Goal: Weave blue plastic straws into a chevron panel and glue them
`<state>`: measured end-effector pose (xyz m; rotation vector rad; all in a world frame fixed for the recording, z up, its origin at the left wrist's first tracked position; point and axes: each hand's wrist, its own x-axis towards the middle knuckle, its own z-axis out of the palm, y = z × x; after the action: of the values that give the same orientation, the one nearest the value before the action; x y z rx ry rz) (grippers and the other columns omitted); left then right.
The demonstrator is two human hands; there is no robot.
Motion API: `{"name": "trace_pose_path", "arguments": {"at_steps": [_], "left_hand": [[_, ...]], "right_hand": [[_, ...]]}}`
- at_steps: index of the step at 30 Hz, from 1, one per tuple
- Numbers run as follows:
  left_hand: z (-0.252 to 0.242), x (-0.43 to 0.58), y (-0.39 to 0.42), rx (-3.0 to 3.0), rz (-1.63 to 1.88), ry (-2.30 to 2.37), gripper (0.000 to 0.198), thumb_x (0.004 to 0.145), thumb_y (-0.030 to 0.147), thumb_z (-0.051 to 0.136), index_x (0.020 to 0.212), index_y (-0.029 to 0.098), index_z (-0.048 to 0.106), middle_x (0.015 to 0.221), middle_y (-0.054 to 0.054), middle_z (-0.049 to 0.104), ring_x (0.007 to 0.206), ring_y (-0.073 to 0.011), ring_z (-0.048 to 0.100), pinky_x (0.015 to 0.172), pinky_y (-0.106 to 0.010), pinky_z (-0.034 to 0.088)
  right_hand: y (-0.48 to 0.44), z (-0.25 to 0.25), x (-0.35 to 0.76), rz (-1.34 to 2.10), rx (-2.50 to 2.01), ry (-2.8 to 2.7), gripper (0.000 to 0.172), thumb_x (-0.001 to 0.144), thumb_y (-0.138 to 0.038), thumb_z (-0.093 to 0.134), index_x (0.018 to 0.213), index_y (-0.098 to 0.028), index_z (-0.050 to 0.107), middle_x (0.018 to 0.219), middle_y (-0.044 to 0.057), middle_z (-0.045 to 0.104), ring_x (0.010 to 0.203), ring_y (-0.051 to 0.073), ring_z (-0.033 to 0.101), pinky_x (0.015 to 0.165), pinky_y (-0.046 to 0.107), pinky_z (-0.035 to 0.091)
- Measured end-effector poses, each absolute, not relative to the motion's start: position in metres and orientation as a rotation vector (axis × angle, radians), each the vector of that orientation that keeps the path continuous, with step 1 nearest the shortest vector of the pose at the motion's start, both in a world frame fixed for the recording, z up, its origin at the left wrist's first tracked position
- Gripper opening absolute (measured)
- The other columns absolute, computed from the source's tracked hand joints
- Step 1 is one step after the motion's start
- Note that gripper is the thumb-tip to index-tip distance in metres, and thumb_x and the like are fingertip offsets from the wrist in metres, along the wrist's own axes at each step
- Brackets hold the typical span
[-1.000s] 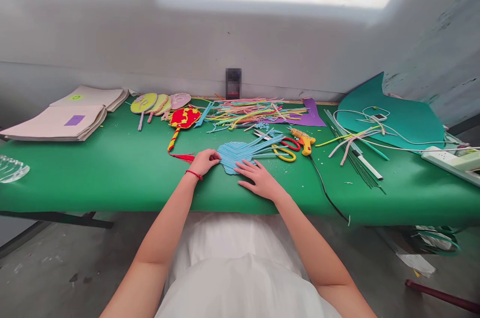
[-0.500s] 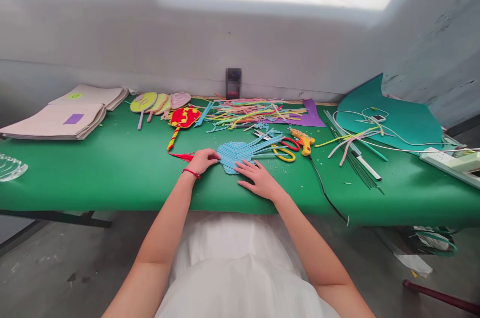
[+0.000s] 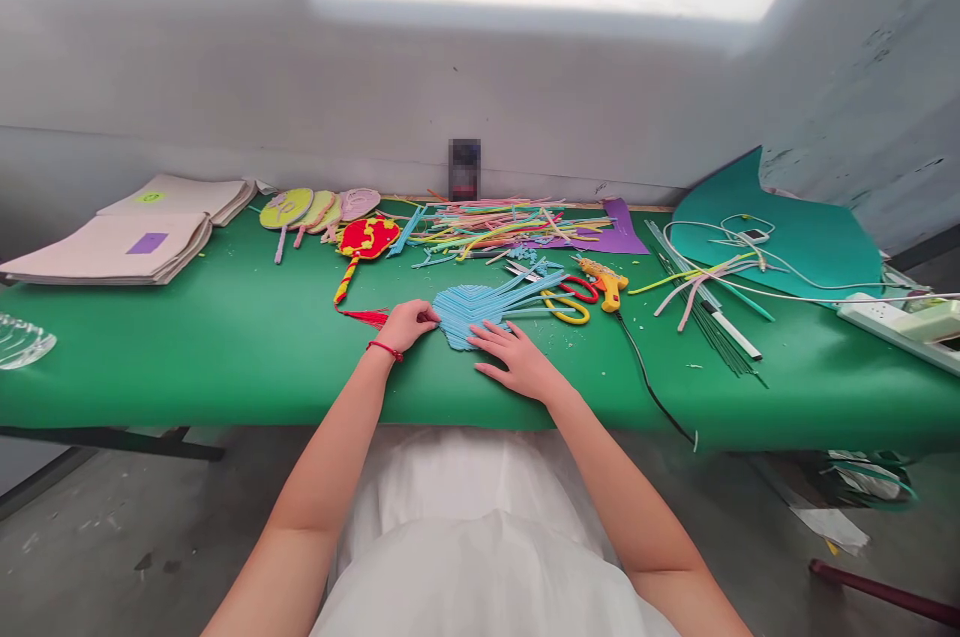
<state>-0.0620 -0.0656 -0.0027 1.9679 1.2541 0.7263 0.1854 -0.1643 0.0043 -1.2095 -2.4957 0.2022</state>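
With the left hand (image 3: 407,325) curled at the 9 o'clock edge of the blue woven piece (image 3: 459,309) on the green table (image 3: 225,342), pinching or merely pressing I cannot tell, the flat, open right hand (image 3: 519,361) at 5 o'clock should press evenly.

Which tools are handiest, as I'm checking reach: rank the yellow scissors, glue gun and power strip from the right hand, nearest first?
1. yellow scissors, just beyond the right hand, to its right.
2. glue gun, farther right, beside the scissors.
3. power strip, far off to the right.
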Motion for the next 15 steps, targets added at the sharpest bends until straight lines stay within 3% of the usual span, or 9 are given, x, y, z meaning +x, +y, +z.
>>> {"name": "trace_pose_path", "arguments": {"at_steps": [11, 15], "left_hand": [[0.001, -0.062, -0.068, 1.959, 0.712, 1.276, 0.01, 0.072, 0.026, 0.062, 0.077, 0.019, 0.067, 0.082, -0.002, 0.067, 0.078, -0.0172, 0.062, 0.075, -0.03, 0.049], [0.008, -0.063, -0.07, 1.958, 0.873, 1.369, 0.014, 0.076, 0.031, 0.063, 0.083, 0.021, 0.069, 0.089, -0.002, 0.069, 0.079, -0.0169, 0.06, 0.075, -0.03, 0.048]], "right_hand": [[-0.162, 0.002, 0.188, 0.223, -1.226, -2.313, 0.045, 0.095, -0.034, 0.042, 0.139, -0.03, 0.039, 0.143, 0.002, 0.044, 0.137, 0.021, 0.032, 0.114, 0.051, 0.019], [-0.155, -0.004, 0.192, 0.18, -1.294, -2.008, 0.035, 0.096, -0.028, 0.038, 0.127, -0.026, 0.054, 0.134, 0.005, 0.054, 0.129, 0.021, 0.044, 0.11, 0.048, 0.028]]}}
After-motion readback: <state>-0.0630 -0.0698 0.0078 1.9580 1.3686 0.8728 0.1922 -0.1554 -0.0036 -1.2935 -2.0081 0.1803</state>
